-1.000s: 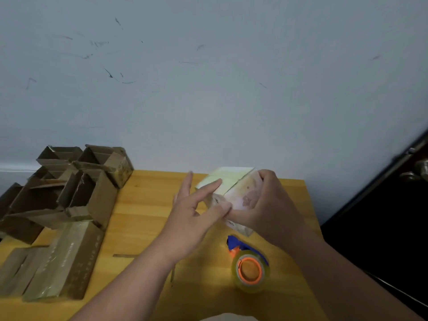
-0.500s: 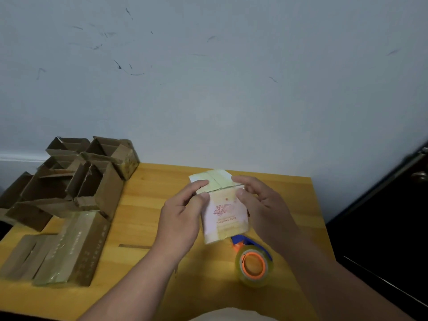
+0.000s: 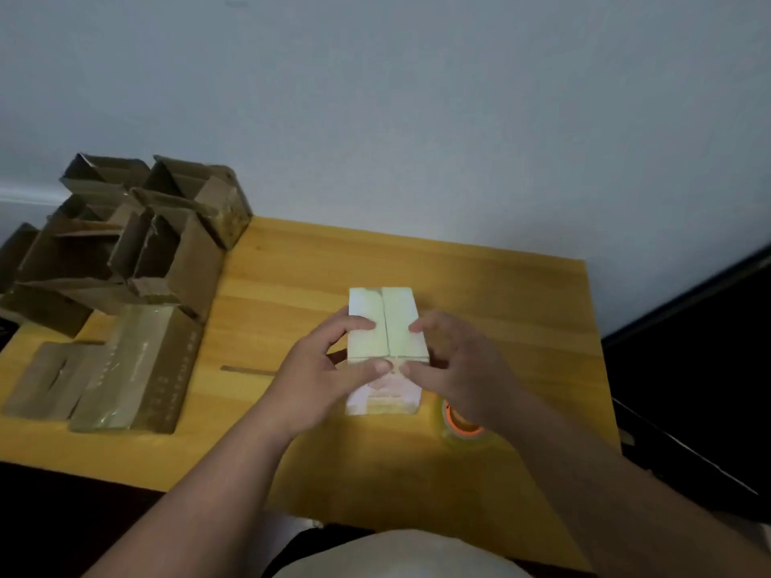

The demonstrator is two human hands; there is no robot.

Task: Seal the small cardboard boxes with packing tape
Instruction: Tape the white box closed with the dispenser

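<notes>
A small pale box (image 3: 386, 323) with a pink print on its near face stands on the wooden table (image 3: 292, 277), its two top flaps folded shut and meeting along a middle seam. My left hand (image 3: 325, 369) grips its left side, fingers over the left flap and thumb at the near top edge. My right hand (image 3: 454, 365) grips the right side the same way, thumb next to the left thumb. A roll of clear packing tape with an orange core (image 3: 463, 427) lies just right of the box, partly hidden under my right wrist.
Several open brown cardboard boxes (image 3: 137, 244) are piled at the table's back left, with flattened ones (image 3: 125, 369) in front of them. A thin cardboard strip (image 3: 246, 370) lies left of my left hand. A wall runs behind the table; a dark gap lies to the right.
The box has gone from being held tilted above the table to standing on it with its flaps pressed shut. Both hands now clasp its sides. The view has tipped downward.
</notes>
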